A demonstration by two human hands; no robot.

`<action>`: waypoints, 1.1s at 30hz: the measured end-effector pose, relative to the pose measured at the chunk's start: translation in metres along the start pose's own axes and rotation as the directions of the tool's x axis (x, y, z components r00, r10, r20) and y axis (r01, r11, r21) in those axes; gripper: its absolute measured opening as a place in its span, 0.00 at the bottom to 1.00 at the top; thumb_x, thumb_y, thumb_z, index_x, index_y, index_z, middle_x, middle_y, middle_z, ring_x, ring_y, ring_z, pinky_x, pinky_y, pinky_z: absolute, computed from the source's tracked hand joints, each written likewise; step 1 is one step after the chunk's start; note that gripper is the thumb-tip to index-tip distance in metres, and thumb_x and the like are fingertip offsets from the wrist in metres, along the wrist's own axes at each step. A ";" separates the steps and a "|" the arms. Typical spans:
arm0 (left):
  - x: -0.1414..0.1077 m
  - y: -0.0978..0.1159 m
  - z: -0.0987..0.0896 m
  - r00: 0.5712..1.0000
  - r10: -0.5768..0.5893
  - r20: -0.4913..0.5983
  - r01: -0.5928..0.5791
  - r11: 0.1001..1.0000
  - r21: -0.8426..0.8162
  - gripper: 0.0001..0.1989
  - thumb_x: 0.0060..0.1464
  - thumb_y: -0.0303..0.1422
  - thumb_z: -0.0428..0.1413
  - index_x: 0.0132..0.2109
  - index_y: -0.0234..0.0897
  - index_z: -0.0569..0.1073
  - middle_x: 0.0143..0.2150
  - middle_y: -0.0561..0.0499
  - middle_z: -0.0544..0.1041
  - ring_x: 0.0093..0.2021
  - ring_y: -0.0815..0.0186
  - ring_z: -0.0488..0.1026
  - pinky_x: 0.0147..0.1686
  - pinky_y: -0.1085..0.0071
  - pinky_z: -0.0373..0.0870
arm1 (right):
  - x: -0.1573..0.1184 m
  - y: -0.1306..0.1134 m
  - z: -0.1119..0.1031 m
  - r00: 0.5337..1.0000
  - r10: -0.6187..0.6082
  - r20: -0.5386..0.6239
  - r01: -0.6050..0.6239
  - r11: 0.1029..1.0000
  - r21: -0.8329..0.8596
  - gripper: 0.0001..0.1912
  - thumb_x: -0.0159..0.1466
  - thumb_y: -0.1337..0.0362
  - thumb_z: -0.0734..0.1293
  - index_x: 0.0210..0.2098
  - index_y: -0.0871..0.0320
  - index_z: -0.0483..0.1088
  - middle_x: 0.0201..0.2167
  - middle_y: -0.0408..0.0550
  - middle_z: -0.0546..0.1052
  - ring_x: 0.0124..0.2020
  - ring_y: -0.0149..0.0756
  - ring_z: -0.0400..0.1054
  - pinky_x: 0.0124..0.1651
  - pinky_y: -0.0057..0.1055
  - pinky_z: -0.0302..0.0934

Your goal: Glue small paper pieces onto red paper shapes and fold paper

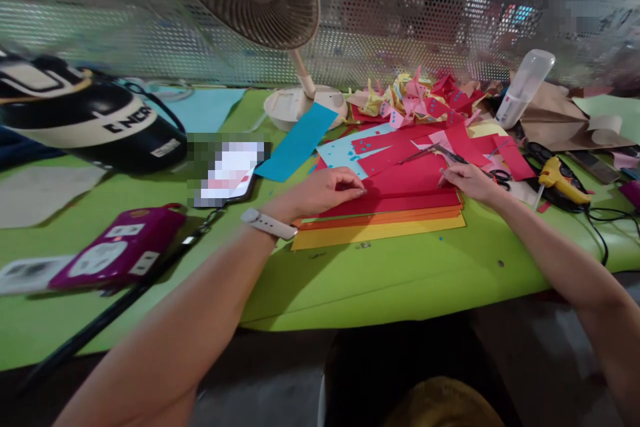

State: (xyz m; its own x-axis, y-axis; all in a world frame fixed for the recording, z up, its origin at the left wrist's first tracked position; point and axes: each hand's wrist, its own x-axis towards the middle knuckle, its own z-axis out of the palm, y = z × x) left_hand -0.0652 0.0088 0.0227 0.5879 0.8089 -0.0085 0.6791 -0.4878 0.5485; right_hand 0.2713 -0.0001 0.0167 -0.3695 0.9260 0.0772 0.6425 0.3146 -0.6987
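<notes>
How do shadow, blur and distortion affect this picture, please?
Head view: a shadow darkens the table beside the left forearm; head view: the red paper is clearer than the smeared upper corners; head view: the table's near edge bows, perhaps lens distortion; head view: the phone is pixelated.

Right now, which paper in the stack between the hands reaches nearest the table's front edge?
The yellow paper; its front edge projects past the orange paper and the red paper, both set farther back.
</notes>
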 end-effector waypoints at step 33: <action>-0.006 0.040 0.024 0.966 0.200 -0.163 -0.146 0.944 0.295 0.13 0.62 0.36 0.49 0.39 0.37 0.77 0.41 0.44 0.76 0.42 0.59 0.73 0.40 0.64 0.68 | -0.008 -0.024 0.024 0.951 -0.304 0.063 0.302 0.863 -0.404 0.08 0.65 0.59 0.65 0.33 0.55 0.71 0.34 0.48 0.74 0.39 0.39 0.67 0.46 0.36 0.58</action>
State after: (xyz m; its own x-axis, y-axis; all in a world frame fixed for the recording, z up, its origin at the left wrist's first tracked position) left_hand -0.0310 -0.0238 0.0247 0.6320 0.7376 0.2377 0.6854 -0.6752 0.2727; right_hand 0.2424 -0.0197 0.0158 -0.5885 0.7718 0.2409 0.7143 0.6359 -0.2923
